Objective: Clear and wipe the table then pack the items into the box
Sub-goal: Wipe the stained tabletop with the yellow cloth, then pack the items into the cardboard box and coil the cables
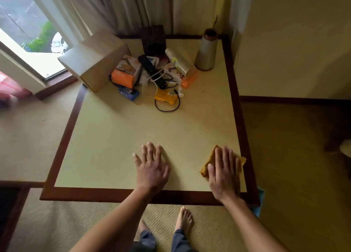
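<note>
I note right hand (224,172) flat on cloth (209,162), left hand (151,168) spread on desk (114,137); clutter (150,76) unpacked, box (95,61) waiting.

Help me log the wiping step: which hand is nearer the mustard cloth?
Right. The right hand lies flat on the mustard cloth near the front right corner of the table; the left hand rests flat on the tabletop to the cloth's left, apart from it.

Daylit window (28,23) left, pale curtains (133,8), cream wall (284,42), woven floor mat (76,223).
</note>
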Motion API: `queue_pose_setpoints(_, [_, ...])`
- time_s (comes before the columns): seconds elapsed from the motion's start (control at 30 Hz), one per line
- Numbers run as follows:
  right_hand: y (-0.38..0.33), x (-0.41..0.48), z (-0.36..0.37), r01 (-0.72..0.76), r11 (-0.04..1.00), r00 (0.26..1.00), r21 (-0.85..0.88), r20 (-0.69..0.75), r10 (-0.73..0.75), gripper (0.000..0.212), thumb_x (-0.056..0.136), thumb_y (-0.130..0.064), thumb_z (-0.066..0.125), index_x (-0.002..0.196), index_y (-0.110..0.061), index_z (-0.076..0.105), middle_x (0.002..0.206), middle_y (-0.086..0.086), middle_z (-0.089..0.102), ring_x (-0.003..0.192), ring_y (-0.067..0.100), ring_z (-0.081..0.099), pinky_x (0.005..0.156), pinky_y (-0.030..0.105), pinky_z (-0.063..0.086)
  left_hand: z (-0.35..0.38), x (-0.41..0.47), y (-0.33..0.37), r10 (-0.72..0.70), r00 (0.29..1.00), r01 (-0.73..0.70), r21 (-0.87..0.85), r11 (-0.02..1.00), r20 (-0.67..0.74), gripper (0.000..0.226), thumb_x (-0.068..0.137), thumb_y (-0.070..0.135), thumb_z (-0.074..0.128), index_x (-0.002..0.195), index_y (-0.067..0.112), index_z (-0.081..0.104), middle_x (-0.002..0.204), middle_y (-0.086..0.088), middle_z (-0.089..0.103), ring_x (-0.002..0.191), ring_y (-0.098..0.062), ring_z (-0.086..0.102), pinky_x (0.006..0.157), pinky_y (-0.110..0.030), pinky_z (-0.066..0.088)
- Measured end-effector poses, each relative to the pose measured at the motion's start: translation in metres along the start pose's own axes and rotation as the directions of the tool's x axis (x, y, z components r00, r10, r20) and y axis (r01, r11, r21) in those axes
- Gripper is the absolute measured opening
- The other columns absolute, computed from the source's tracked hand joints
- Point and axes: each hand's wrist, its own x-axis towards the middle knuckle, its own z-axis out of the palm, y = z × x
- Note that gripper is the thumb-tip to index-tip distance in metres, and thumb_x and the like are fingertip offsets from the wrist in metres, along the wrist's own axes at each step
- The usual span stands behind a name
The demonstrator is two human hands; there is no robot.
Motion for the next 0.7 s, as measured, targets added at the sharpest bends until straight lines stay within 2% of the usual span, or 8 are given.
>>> queue_pose_setpoints(0.1, [-0.023, 0.001, -0.013, -0.081, 0.981, 0.996, 0.178, -0.033, 0.089, 0.064, 0.1, -0.041, 0.032, 0.158, -0.015, 0.03, 0.168, 0.009, 0.017, 0.157, 0.026, 0.006, 0.126, 0.052, 0.009, -0.023, 0.001, 0.001, -0.014, 0.999, 0.011, -0.093, 0.996, -0.032, 0.065, 0.1, 0.055, 0.034, 0.157, 0.023, 0.031, 0.167, -0.012, 0.023, 0.156, -0.032, 0.016, 0.125, -0.058, 0.009])
queue_pose_setpoints(0.17, [-0.046, 0.009, -0.029, -0.06, 0.97, 0.993, 0.235, -0.087, 0.083, 0.058, 0.098, -0.036, 0.038, 0.151, -0.014, 0.042, 0.161, 0.011, 0.035, 0.151, 0.028, 0.025, 0.123, 0.05, 0.023, -0.041, 0.003, -0.001, -0.033, 0.996, 0.016, -0.197, 0.98, -0.087, 0.054, 0.101, 0.052, 0.037, 0.148, 0.027, 0.045, 0.16, -0.005, 0.037, 0.148, -0.026, 0.032, 0.121, -0.05, 0.024])
queue_pose_setpoints(0.27, [-0.091, 0.027, -0.057, 0.004, 0.94, 0.989, 0.342, -0.138, 0.046, 0.044, 0.101, -0.03, 0.046, 0.143, -0.017, 0.051, 0.146, 0.006, 0.051, 0.134, 0.021, 0.044, 0.108, 0.042, 0.043, -0.073, 0.004, -0.015, -0.097, 0.98, 0.023, -0.379, 0.925, -0.175, 0.04, 0.101, 0.044, 0.045, 0.136, 0.029, 0.056, 0.145, 0.004, 0.053, 0.129, -0.018, 0.051, 0.107, -0.038, 0.041])
queue_pose_setpoints(0.33, [-0.128, 0.043, -0.074, 0.043, 0.899, 0.99, 0.436, -0.141, 0.021, 0.041, 0.102, -0.029, 0.05, 0.141, -0.018, 0.054, 0.138, 0.002, 0.056, 0.126, 0.016, 0.047, 0.098, 0.032, 0.045, -0.102, 0.01, -0.03, -0.14, 0.963, 0.017, -0.468, 0.884, -0.23, 0.033, 0.101, 0.041, 0.05, 0.129, 0.029, 0.061, 0.135, 0.008, 0.059, 0.11, -0.016, 0.06, 0.093, -0.034, 0.047])
queue_pose_setpoints(0.43, [-0.189, 0.079, -0.095, 0.115, 0.837, 0.987, 0.536, -0.157, -0.035, 0.037, 0.103, -0.028, 0.049, 0.137, -0.019, 0.058, 0.129, -0.002, 0.059, 0.115, 0.01, 0.049, 0.084, 0.017, 0.04, -0.154, 0.035, -0.06, -0.217, 0.92, -0.002, -0.557, 0.83, -0.327, 0.028, 0.1, 0.038, 0.054, 0.123, 0.028, 0.067, 0.126, 0.008, 0.064, 0.09, -0.016, 0.065, 0.079, -0.032, 0.048])
queue_pose_setpoints(0.57, [-0.274, 0.137, -0.105, 0.146, 0.745, 0.985, 0.651, -0.169, -0.045, 0.031, 0.102, -0.023, 0.051, 0.129, -0.016, 0.065, 0.121, 0.001, 0.066, 0.102, 0.011, 0.061, 0.073, 0.004, 0.039, -0.221, 0.087, -0.108, -0.252, 0.863, -0.051, -0.573, 0.818, -0.437, 0.024, 0.099, 0.035, 0.057, 0.117, 0.026, 0.07, 0.117, 0.005, 0.067, 0.093, -0.014, 0.062, 0.077, -0.032, 0.05])
queue_pose_setpoints(0.63, [-0.318, 0.165, -0.106, 0.131, 0.719, 0.988, 0.682, -0.148, -0.039, 0.03, 0.102, -0.023, 0.052, 0.126, -0.015, 0.067, 0.118, 0.003, 0.068, 0.1, 0.012, 0.062, 0.072, 0.008, 0.042, -0.249, 0.118, -0.138, -0.285, 0.852, -0.035, -0.59, 0.807, -0.44, 0.025, 0.097, 0.035, 0.059, 0.116, 0.024, 0.071, 0.114, 0.003, 0.066, 0.096, -0.012, 0.058, 0.08, -0.032, 0.05])
queue_pose_setpoints(0.7, [-0.355, 0.195, -0.106, 0.128, 0.715, 0.989, 0.688, -0.145, -0.038, 0.028, 0.101, -0.025, 0.052, 0.123, -0.016, 0.069, 0.116, 0.002, 0.069, 0.104, 0.017, 0.064, 0.077, 0.02, 0.044, -0.271, 0.15, -0.164, -0.361, 0.843, 0.002, -0.669, 0.743, -0.399, 0.027, 0.094, 0.036, 0.061, 0.115, 0.021, 0.07, 0.114, -0.001, 0.068, 0.096, -0.016, 0.06, 0.082, -0.035, 0.053])
